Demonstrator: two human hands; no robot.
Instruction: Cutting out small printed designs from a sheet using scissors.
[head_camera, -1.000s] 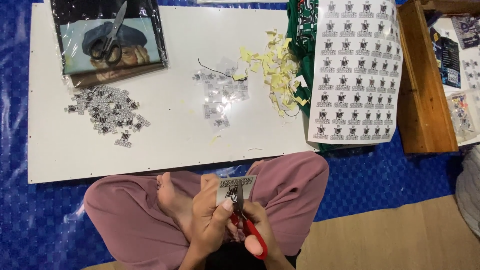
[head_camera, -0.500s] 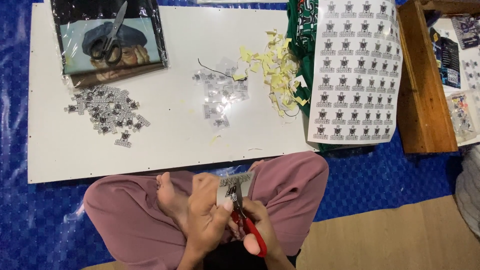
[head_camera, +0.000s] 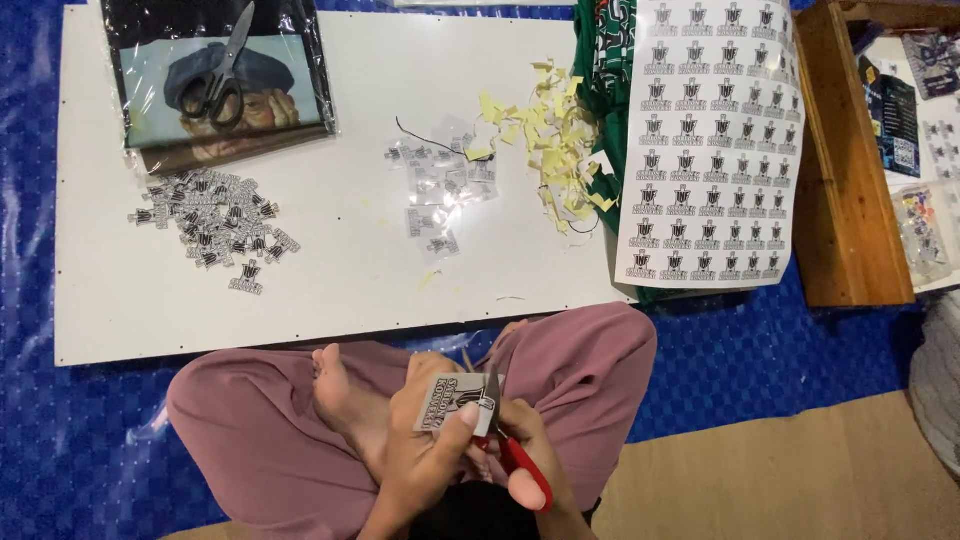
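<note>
Pinched between the left hand's (head_camera: 420, 460) thumb and fingers, a printed sticker piece (head_camera: 448, 402) sits over the lap; the right hand (head_camera: 525, 450) grips red-handled scissors (head_camera: 505, 440), blades touching its right edge.

Your small printed sticker piece (head_camera: 447, 402): grey, black design, tilted over lap | red-handled scissors (head_camera: 505, 440): blades upright against its right edge

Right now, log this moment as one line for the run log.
left hand: holds printed sticker piece | right hand: works red-handled scissors at its edge | white board: cut stickers pile, yellow scraps
</note>
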